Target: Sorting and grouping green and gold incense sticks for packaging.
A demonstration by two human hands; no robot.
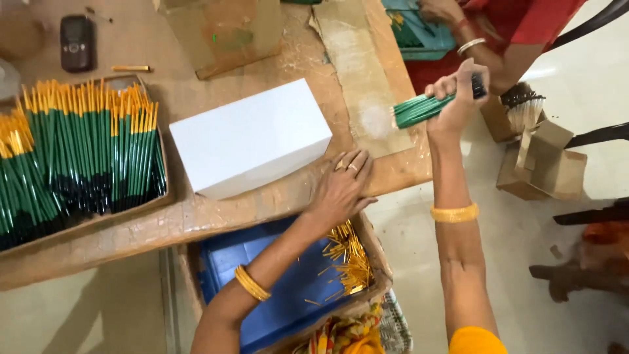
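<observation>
Nearest, a blue-lined box (pixel 275 288) with gold caps sits on pale floor (pixel 78 314). Above it, the left hand (pixel 341 187) lies flat, fingers together, on the worn table (pixel 196 216) edge beside a white box (pixel 252 137). Farther off, the right hand (pixel 458 92) fists around a green pencil bundle (pixel 422 108).

A plain white oblong box (pixel 252 137) lies mid-worktop. Left of it sits a shallow brown tray-carton (pixel 160 196); far right, off the worktop, an open brown carton (pixel 544 167); below it, a blue-lined carton (pixel 377 259).
</observation>
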